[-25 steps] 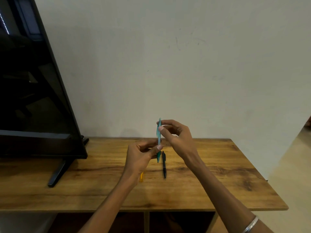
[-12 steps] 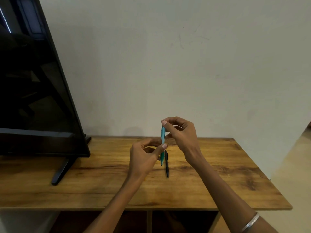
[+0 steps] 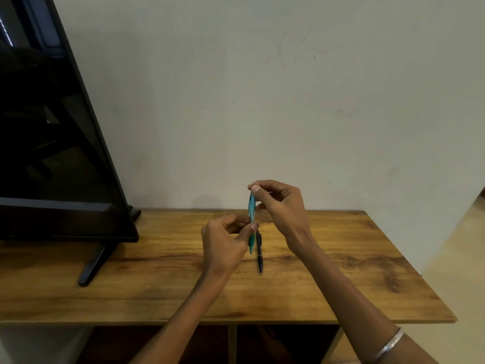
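A teal pen [image 3: 252, 219] stands upright above the bench [image 3: 341, 271]. The right hand [image 3: 282, 206] pinches its top; the left hand [image 3: 225, 243] pinches its lower half. A black pen [image 3: 259, 252] lies just beneath, mid-bench.

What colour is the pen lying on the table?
Black. The pen shows best in the head view, on the table.

Forearms forward, left hand [image 3: 223, 243] low, right hand [image 3: 282, 207] higher, fingers [image 3: 265, 184] of both curled, pinching.
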